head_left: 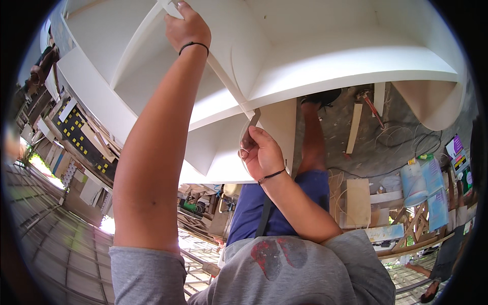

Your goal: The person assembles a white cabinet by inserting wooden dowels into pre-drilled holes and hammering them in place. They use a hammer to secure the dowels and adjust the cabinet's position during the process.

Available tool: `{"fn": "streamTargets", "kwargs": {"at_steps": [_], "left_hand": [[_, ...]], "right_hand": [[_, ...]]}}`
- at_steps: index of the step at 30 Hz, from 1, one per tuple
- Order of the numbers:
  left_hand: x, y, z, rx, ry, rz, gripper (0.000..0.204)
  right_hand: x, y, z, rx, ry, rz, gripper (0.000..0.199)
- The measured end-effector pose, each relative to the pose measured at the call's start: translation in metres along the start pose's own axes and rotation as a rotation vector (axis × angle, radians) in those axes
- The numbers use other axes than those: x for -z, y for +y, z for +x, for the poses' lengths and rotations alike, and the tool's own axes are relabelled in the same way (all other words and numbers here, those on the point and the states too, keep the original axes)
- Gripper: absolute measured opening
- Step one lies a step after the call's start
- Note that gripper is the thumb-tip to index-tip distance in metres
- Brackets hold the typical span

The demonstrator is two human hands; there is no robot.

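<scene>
A white cabinet [325,71] with open compartments fills the upper part of the view. My left hand [189,29] is closed at the top of a narrow white panel edge [226,81]; what its fingertips grip is hidden. Lower down, at the other end of this edge, my right hand [263,155] grips a flat grey metal blade [254,118]. The blade touches or nearly touches the corner where the panel edges meet. A thin pale strip [242,136] curls beside the right fingers.
Under the cabinet, a wooden batten [354,128], a red-handled tool [375,113] and loose cables [417,145] lie on the grey floor. A board [358,202] and a blue-and-white container [414,183] stand at right. Another person [447,259] is at the far lower right.
</scene>
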State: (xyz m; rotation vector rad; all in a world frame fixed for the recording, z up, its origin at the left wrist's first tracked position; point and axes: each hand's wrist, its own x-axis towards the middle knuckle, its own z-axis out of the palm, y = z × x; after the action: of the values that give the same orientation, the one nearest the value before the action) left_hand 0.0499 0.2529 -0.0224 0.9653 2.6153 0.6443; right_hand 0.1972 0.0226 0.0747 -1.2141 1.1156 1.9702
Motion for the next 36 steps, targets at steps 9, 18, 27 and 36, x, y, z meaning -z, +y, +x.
{"fn": "streamTargets", "kwargs": {"at_steps": [9,18,27,36], "left_hand": [[0.015,0.022,-0.015,0.107,-0.113,0.012,0.052],[0.016,0.024,-0.014,0.103,-0.104,0.067,0.05],[0.013,0.017,-0.009,0.142,-0.107,0.066,0.055],[0.003,0.002,-0.001,-0.003,-0.041,0.033,0.054]], "right_hand": [[0.002,0.017,0.014,0.124,-0.096,0.113,0.012],[-0.012,0.014,0.015,0.158,0.012,0.203,0.015],[-0.013,0.013,0.029,0.223,0.029,0.185,0.018],[-0.024,0.003,0.013,0.188,0.157,0.175,0.013]]}}
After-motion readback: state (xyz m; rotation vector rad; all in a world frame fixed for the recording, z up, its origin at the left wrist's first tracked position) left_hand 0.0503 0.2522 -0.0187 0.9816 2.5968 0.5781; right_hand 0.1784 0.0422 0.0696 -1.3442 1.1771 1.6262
